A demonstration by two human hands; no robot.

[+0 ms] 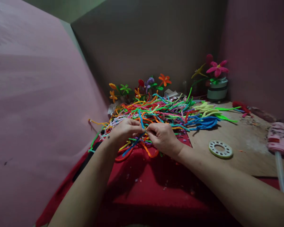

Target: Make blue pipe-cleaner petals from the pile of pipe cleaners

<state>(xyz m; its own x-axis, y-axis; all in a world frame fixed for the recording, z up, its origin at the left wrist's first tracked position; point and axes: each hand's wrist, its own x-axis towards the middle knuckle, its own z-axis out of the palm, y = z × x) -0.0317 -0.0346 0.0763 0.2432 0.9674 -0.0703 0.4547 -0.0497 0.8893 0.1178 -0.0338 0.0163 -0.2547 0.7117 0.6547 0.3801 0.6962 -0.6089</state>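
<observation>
Both hands meet in the middle of the head view, just in front of a heap of coloured pipe cleaners [156, 108]. My left hand [129, 128] pinches a blue pipe cleaner [133, 145]; one end slants down and left below the fingers, and a lighter blue length stands up above them. Close against it, my right hand [162, 136] is closed in a pinch at the same spot. What lies between its fingertips is too small to make out for certain. Orange pipe cleaners [152, 154] hang out under the hands over the red cloth [137, 179].
Pipe-cleaner flowers [165, 80] stand behind the heap, and a pink one [217, 68] rises from a pale green pot [217, 90]. On the wooden board [201, 142] lies a round disc with holes [220, 149]. A pink glue gun [279, 138] with its glue stick rests at far right. Walls enclose the left and back.
</observation>
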